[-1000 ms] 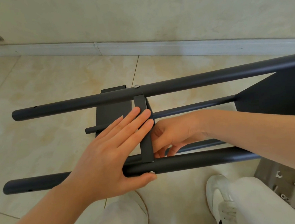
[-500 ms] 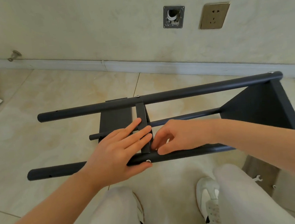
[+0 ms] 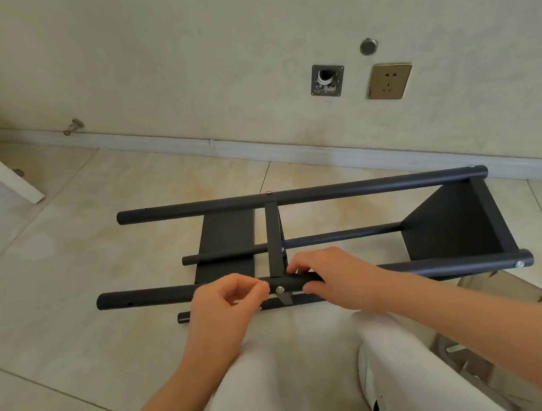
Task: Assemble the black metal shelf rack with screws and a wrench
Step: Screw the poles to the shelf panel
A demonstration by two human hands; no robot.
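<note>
- The black rack [image 3: 360,187] lies on its side on the tiled floor [image 3: 102,239], just in front of the person's knees, with its length running left to right.
- It has four round matt-black tubes. The far tube [image 3: 197,207] and the near tube [image 3: 146,297] sit highest. A lower tube [image 3: 341,236] shows between them, and another [image 3: 226,311] shows under the near tube.
- A flat end shelf [image 3: 454,222] closes the right end.
- At mid-length a narrow strip [image 3: 274,237] crosses from the far tube to the near tube, with a dark panel [image 3: 227,242] just left of it.
- A silver screw [image 3: 279,289] sits in the near tube right below the strip, and an end screw [image 3: 519,264] sits at that tube's right tip.
- A small grey sliver [image 3: 285,298] hangs just under the middle screw. What it is cannot be told.
- The left hand [image 3: 229,304] has its fingers curled, with thumb and forefinger meeting against the near tube just left of the screw. Whether they pinch anything cannot be told.
- The right hand [image 3: 328,275] grips the near tube just right of the strip, fingers over the top and thumb beneath.
- A brass wall socket [image 3: 390,81] is set in the wall behind.
</note>
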